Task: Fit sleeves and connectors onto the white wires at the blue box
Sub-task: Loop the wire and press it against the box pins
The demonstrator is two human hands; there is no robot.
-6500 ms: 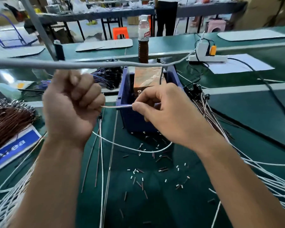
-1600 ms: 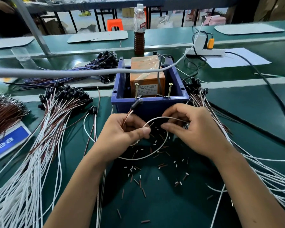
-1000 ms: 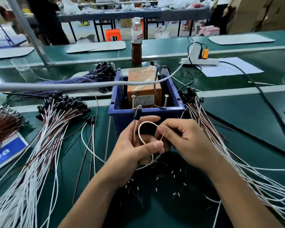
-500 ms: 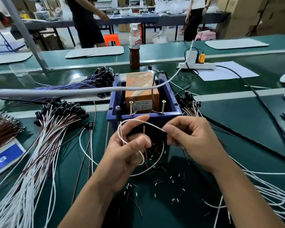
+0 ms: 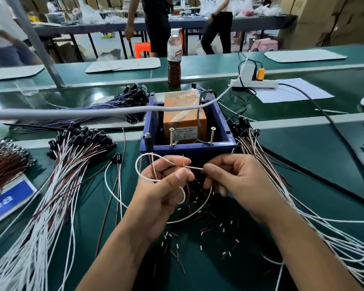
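Note:
A blue box (image 5: 189, 148) with an orange block (image 5: 182, 116) and two upright screws inside stands at the table's middle. Just in front of it my left hand (image 5: 162, 192) grips a looped white wire (image 5: 139, 174) together with a brown wire whose black connector (image 5: 148, 141) sticks up by the box's left corner. My right hand (image 5: 237, 181) pinches the white wire's end between thumb and forefinger, close to my left fingertips. Several small white and brown sleeves (image 5: 200, 234) lie scattered on the green mat below my hands.
Bundles of white and brown wires with black connectors (image 5: 80, 137) fan out at left, and more wires (image 5: 267, 164) at right. A grey cable (image 5: 72, 112) crosses above the box. A bottle (image 5: 174, 59), power strip (image 5: 254, 82) and papers sit behind. People stand in the background.
My hands have drawn together in front of the box and lifted slightly. The white wire now forms a tighter loop over my left hand, and the black connector stands by the box corner.

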